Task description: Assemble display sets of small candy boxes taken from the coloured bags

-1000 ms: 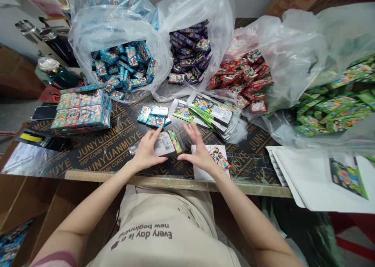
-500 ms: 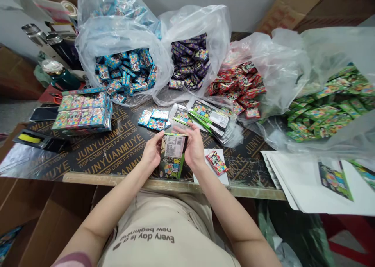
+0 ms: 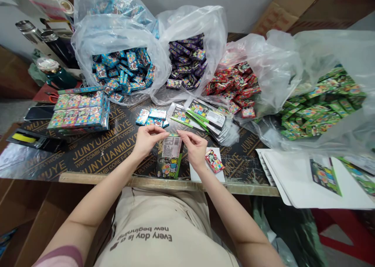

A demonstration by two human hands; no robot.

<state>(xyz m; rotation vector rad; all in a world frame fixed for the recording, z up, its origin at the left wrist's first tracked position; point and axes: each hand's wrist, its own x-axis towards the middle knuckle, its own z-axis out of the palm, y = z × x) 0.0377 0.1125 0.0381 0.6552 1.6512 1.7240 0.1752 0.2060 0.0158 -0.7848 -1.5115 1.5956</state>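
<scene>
A black and green printed candy packet (image 3: 170, 161) with a clear pane and a barcode stands near the table's front edge. At its top edge, my left hand (image 3: 148, 142) pinches the left part between thumb and fingers. My right hand (image 3: 193, 146) pinches the same edge on the right, so the fingertips nearly meet. Just beyond my hands lie several small blue boxes (image 3: 154, 116). To the right of them is a fanned pile of flat black and green packets (image 3: 205, 116). Beside my right hand, a red box (image 3: 215, 160) rests on a white card (image 3: 197, 173).
Clear plastic bags hold blue boxes (image 3: 123, 71), purple boxes (image 3: 186, 60), red boxes (image 3: 234, 85) and green boxes (image 3: 322, 106) along the back. A wrapped block of boxes (image 3: 77, 110), a phone (image 3: 39, 112) and a tape dispenser (image 3: 33, 138) sit left. White sheets (image 3: 293, 173) overhang the right front edge.
Both hands have moved from the packet's sides to its top edge, their fingers now pinched together there. The view has shifted slightly.
</scene>
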